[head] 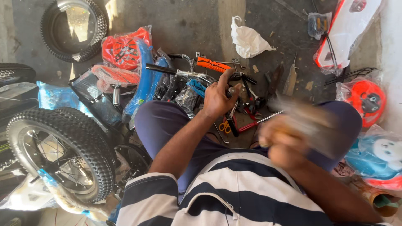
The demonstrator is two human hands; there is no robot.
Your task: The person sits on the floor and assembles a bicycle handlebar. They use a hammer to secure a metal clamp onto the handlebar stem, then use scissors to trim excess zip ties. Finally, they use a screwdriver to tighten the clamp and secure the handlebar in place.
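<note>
Concrete floor [197,25]; white bag [248,41], perhaps crumpled plastic.

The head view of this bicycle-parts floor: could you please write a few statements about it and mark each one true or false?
1. The left hand is down among the tools and parts on the floor. True.
2. The right hand is sharp and at rest. False: it is blurred by motion, and what it holds cannot be made out.
3. A spoked wheel with a knobbly tyre lies to the person's left. True.
4. The white plastic bag hangs from the wheel. False: it lies on the concrete floor, far from the wheel.
5. The scissors with yellow handles lie near the left hand. True.
</note>
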